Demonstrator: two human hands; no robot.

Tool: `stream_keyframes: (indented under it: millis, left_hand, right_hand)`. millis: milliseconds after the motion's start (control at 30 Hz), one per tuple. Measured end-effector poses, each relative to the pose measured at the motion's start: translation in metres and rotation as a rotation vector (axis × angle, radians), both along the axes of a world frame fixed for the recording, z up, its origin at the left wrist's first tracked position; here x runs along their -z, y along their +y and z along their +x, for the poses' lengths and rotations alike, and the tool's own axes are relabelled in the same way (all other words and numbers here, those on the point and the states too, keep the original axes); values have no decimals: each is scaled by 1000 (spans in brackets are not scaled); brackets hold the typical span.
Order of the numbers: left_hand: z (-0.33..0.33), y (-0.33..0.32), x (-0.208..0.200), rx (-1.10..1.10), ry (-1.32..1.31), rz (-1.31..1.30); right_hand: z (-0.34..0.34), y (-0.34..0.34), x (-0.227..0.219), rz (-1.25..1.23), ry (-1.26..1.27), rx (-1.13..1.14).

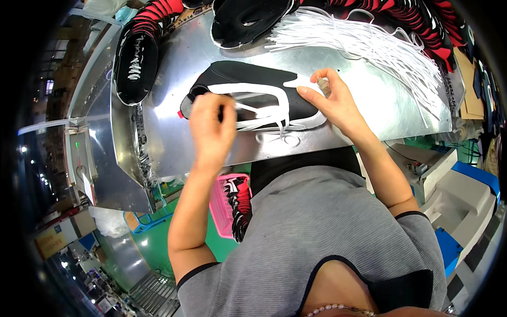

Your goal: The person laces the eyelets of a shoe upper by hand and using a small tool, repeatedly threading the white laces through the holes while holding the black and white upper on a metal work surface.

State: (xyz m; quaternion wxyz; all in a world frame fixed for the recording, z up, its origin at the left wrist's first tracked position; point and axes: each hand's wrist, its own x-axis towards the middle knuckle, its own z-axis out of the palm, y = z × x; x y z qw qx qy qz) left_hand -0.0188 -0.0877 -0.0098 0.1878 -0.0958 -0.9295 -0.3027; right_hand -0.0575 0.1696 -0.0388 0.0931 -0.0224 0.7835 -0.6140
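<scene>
The workplace has a green floor (158, 251) and a shiny metal table (174, 140), on which one black and white shoe upper (248, 74) lies flat in the middle, in front of the person. A white shoelace (269, 119) lies across its opening, and its loops reach the metal near the table's close edge. The left hand (211, 127) is over the left part of the upper, fingers bent; because it is blurred, I cannot tell if it grips the lace. The right hand (334, 100) is at the right end, with thumb and forefinger apart. Behind lies a bundle of white laces (354, 39). Red and black uppers (153, 18) stand in a row at far left, and a pink basket (222, 208) is below.
</scene>
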Motion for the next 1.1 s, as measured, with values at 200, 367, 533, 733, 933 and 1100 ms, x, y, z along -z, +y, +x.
stream_keyframes:
  millis: [200, 367, 533, 733, 933, 1100]
  left_hand:
    - [34, -151, -11, -489, 45, -21]
    - [104, -270, 2, -874, 29, -227]
    - [55, -224, -1, -834, 79, -224]
    - [-7, 4, -70, 358, -140, 329]
    - [-47, 44, -64, 259, -26, 83]
    - [-52, 84, -45, 348, 19, 82]
  right_hand:
    - [0, 29, 6, -416, -46, 188]
    - [-3, 42, 42, -318, -40, 212]
    - [-9, 44, 37, -261, -84, 165]
    - [-13, 47, 10, 197, -32, 14]
    - [-13, 64, -6, 237, 298, 68]
    - [-5, 30, -25, -292, 147, -179]
